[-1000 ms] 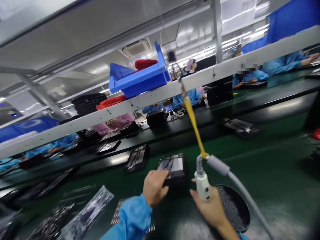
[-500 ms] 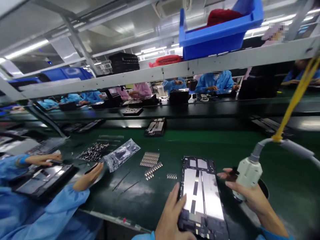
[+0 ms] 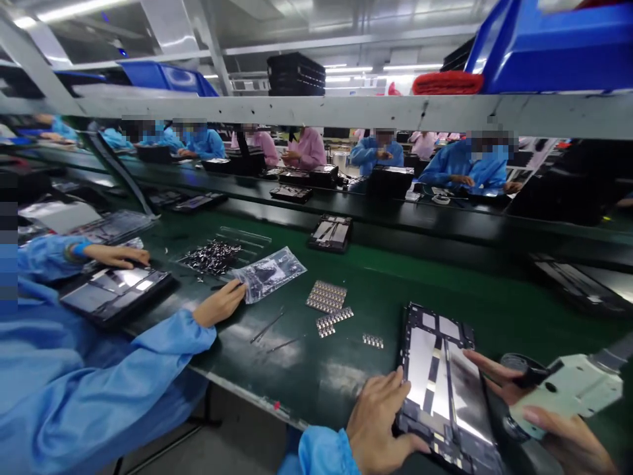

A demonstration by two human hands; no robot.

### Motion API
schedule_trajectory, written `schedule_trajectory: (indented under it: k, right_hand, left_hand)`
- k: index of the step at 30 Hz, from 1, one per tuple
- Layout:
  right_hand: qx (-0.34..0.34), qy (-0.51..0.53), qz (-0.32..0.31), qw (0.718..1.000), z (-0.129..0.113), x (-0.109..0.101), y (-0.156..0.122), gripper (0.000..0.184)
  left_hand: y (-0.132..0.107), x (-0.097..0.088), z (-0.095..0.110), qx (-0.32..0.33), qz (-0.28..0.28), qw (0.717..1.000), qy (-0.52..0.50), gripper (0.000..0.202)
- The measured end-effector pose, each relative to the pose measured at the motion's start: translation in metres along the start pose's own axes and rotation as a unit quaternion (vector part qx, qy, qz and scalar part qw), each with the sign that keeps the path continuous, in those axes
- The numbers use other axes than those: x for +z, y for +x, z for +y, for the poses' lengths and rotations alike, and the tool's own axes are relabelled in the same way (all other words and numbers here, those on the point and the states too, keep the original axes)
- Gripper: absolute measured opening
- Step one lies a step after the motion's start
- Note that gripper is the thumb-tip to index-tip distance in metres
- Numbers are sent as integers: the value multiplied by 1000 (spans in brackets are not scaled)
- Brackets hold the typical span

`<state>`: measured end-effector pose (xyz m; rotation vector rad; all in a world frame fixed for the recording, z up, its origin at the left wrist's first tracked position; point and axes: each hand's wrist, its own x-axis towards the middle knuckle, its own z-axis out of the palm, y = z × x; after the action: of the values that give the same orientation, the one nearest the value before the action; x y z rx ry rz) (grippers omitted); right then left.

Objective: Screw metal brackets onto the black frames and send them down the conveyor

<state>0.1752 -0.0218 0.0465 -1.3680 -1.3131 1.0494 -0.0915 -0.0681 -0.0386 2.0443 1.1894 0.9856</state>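
Left grip (image 3: pixel 378 419): spread wide along the left edge of the panel (image 3: pixel 445 386); brace evenly. Right grip (image 3: pixel 568 439): holding the tool (image 3: pixel 568 390); bear its weight off the panel face. Panel position: on the bench (image 3: pixel 380 277), between both grips.

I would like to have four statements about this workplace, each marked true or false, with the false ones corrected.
1. The left hand touches the black-framed panel. True.
2. The right hand is empty. False: it holds a white tool.
3. The red cloth lies on the shelf. True.
4. The plastic bag lies on the black-framed panel. False: it lies on the green table.
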Motion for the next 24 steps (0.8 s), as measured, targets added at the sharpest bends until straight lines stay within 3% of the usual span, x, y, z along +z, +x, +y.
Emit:
schedule_trajectory:
  k: [2, 4, 6, 9, 11, 13, 17, 20, 24]
  right_hand:
    - [54, 45, -65, 995, -5, 2, 3, 49]
    - [77, 59, -86, 992, -7, 3, 6, 50]
    - [81, 68, -77, 991, -6, -1, 8, 51]
    - [64, 105, -14, 992, 2, -16, 8, 48]
    - [43, 129, 59, 989, 7, -28, 9, 49]
    - [26, 145, 140, 979, 8, -38, 14, 52]
    - [-51, 161, 253, 953, 8, -41, 32, 49]
    - [-105, 130, 272, 948, 13, -34, 47, 43]
    - [-99, 96, 235, 962, 21, -17, 56, 39]
  left_hand:
    - [0, -1, 2, 1, -4, 1000, -11, 85]
    - [0, -7, 1, -13, -9, 1000, -22, 87]
    - [3, -21, -3, -37, -5, 999, -36, 68]
    - [20, -51, -14, -65, 33, 997, -6, 23]
    - [38, -70, -23, -85, 44, 993, 71, 22]
    - [55, -83, -31, -119, 19, 982, 148, 24]
    - [75, -92, -39, -168, -35, 966, 191, 18]
    - [79, -95, -43, -220, -48, 961, 161, 19]
    - [81, -103, -48, -296, -66, 953, 27, 29]
